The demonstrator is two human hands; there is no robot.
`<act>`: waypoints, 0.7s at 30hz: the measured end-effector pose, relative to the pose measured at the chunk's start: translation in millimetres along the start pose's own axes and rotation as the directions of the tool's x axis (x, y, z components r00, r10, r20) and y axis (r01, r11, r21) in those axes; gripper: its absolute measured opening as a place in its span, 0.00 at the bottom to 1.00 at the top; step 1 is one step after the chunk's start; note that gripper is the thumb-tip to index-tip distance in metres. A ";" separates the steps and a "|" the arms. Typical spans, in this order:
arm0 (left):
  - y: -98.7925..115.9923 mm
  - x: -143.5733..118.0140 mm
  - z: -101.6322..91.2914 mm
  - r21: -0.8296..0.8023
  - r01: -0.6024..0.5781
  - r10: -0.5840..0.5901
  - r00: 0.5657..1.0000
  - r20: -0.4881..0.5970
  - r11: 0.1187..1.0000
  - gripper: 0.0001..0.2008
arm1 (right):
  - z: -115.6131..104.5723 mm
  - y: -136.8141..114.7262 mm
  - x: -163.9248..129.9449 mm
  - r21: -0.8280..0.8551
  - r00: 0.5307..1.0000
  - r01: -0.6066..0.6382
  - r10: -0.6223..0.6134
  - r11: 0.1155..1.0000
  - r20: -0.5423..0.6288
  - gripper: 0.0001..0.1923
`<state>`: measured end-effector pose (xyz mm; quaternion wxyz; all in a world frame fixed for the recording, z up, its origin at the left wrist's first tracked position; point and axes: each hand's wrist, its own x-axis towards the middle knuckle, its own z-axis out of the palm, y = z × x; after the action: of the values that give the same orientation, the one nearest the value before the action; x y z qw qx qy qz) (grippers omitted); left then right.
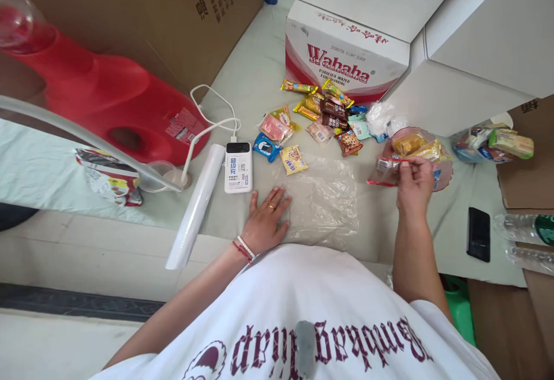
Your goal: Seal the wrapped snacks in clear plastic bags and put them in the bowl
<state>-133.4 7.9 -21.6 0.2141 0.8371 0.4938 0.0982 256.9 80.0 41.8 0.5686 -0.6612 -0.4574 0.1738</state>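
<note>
Packet (386,171) with red edging sits pinched in the right hand (415,182), long edge crosswise, well right of the left hand (266,219), spread flat, grasping nothing, by the clear plastic bag (324,201).

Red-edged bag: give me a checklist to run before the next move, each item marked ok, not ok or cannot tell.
1. Right hand gripping the red-edged bag: ok, fingers pinch its edge.
2. Red-edged bag's mouth open: cannot tell.
3. Left hand free to help: ok, it lies palm down, holding nothing.
4. Clear bag spread out: ok, flat though wrinkled.
5. Snacks in one group: not ok, the blue packet lies left of the main pile.
</note>
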 end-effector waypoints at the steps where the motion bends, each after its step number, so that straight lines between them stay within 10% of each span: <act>1: 1.0 0.7 -0.1 0.008 -0.006 0.005 1.000 0.006 1.000 0.32 | -2.6 -17.0 -3.4 -0.004 0.997 0.071 -0.071 0.997 0.025 0.16; 4: 3.4 1.9 -0.1 0.029 -0.021 0.021 1.000 0.014 0.999 0.31 | 13.9 -61.0 -29.2 0.013 0.923 0.157 -0.151 0.988 0.354 0.11; 8: 3.3 -0.1 1.0 0.044 -0.046 0.045 0.999 0.016 0.998 0.32 | 73.3 -62.4 -81.2 -0.039 0.555 0.286 -0.132 0.958 0.821 0.11; 10: 2.7 -2.4 1.5 0.042 -0.046 0.046 0.999 0.012 0.998 0.33 | 99.5 -43.8 -101.4 -0.151 0.467 0.451 -0.089 0.880 0.880 0.13; 15: 1.2 -10.6 1.9 0.028 0.013 -0.013 1.000 -0.023 1.000 0.38 | 121.5 -12.0 -112.1 -0.295 0.455 0.727 -0.113 0.620 0.883 0.14; 21: -2.6 -18.5 0.9 -0.003 0.057 -0.057 0.997 -0.061 0.998 0.39 | 101.3 -19.1 -99.7 -0.187 0.409 0.707 -0.179 0.682 0.895 0.15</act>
<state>-144.2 -7.3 -22.7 0.2023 0.8192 0.5235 0.1178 121.1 58.8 0.5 0.0975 -0.4745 -0.8608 0.1560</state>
